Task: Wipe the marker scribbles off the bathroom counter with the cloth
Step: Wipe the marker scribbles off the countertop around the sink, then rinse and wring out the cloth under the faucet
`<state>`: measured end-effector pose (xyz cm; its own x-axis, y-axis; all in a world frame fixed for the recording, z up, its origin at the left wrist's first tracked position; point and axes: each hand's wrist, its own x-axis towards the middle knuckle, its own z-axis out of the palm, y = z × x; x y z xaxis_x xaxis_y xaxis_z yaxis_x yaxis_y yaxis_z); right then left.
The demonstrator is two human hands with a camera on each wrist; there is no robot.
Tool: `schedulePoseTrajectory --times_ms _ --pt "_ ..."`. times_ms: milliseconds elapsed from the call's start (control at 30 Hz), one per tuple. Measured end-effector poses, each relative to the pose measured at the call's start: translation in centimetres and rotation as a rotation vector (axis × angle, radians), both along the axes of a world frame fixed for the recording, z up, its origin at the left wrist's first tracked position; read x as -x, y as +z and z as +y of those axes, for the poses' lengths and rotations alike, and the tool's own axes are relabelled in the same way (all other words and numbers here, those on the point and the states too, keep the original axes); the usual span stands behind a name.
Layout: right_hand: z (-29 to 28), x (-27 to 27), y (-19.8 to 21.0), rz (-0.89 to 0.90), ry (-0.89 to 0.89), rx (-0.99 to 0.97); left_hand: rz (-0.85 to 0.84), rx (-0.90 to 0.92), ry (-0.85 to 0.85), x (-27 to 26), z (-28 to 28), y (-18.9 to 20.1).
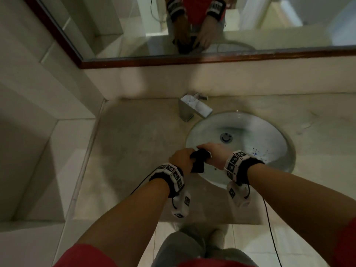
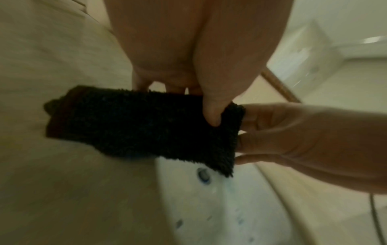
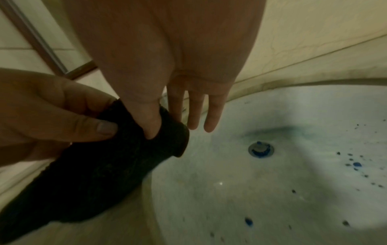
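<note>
A black terry cloth hangs between both hands, just above the left rim of the sink. My left hand pinches its near end, thumb on top of the cloth. My right hand pinches the other end. Its thumb presses into the cloth, while its other fingers stay straight over the basin. The beige stone counter lies left of the hands. Only faint greyish marks show on it, too blurred to make out.
The round white sink has blue ink spots and a drain. A square chrome faucet stands behind it. The framed mirror is above, tiled wall on the left. The counter's front edge is near my legs.
</note>
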<state>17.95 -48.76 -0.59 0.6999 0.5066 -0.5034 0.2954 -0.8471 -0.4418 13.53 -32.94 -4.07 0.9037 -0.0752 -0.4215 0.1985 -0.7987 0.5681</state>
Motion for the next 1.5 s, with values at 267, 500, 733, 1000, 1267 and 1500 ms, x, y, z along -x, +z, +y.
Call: schedulePoseTrajectory --times_ms 267,500,733,1000,1267,1500 --pt "-2.5 -5.4 3.8 -0.041 -0.199 -0.083 -0.034 0.251 -0.011 -6.0 -1.3 4.2" --pt "-4.3 -8.5 4.3 -0.063 -0.176 -0.116 0.088 0.492 0.042 -8.0 -4.5 5.0" --pt "-4.5 -11.0 2.8 0.234 0.002 -0.173 0.202 0.442 0.254 -8.2 -6.3 3.2" --pt "-3.1 -18.5 -1.3 0.082 -0.328 -0.395 0.222 0.306 0.512 -7.0 -6.4 -0.8" --pt "0.0 -21.0 -3.1 0.066 -0.282 -0.468 0.228 0.286 0.574 -7.3 -5.6 -3.5" --pt "0.0 -21.8 -3.8 -0.032 -0.211 -0.428 0.259 0.296 0.571 -8.7 -5.5 -4.1"
